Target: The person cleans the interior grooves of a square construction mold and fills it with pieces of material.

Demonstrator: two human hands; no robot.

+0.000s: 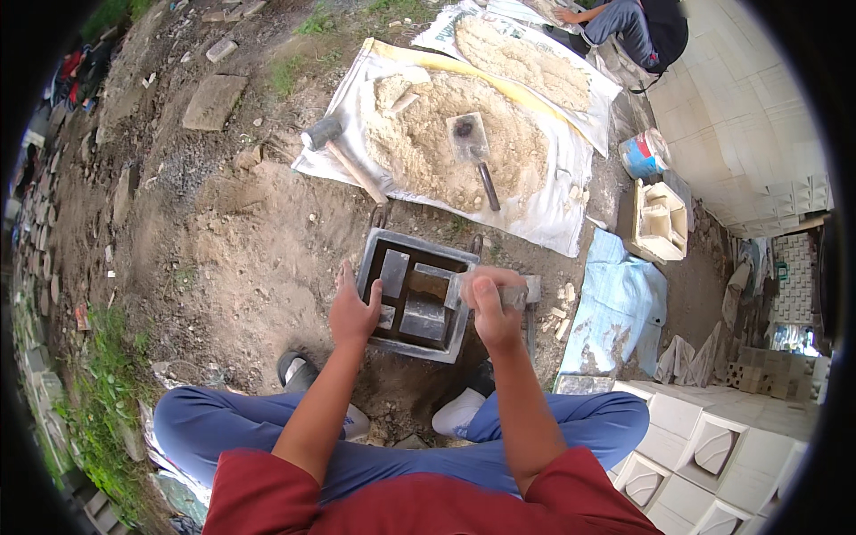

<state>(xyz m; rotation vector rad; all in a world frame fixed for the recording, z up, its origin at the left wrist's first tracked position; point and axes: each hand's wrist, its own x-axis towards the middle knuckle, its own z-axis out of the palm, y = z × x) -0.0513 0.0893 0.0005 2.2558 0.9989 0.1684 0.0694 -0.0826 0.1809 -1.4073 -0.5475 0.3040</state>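
On the ground between my feet lies a square grey metal mould (413, 346), with several flat-topped blocks and dark gaps inside its frame. My left hand (355, 309) is open at the mould's left side, thumb apart from the fingers, holding nothing. My right hand (492, 308) is closed around a pale grey, partly see-through object (514, 298) over the mould's right edge. Its kind is hard to make out, as the fingers cover part of it. Beyond the mould, a mallet (346, 162) with a grey head and light handle rests at the sheet's edge.
A white sack sheet (557, 223) bears a heap of pale sandy powder (401, 134) with a small dark-handled shovel (473, 147). To the right are a bucket (644, 153), a cream hollow block (660, 223), a blue sack (615, 303) and stacked blocks (678, 446). Another person (633, 36) sits at the far right.
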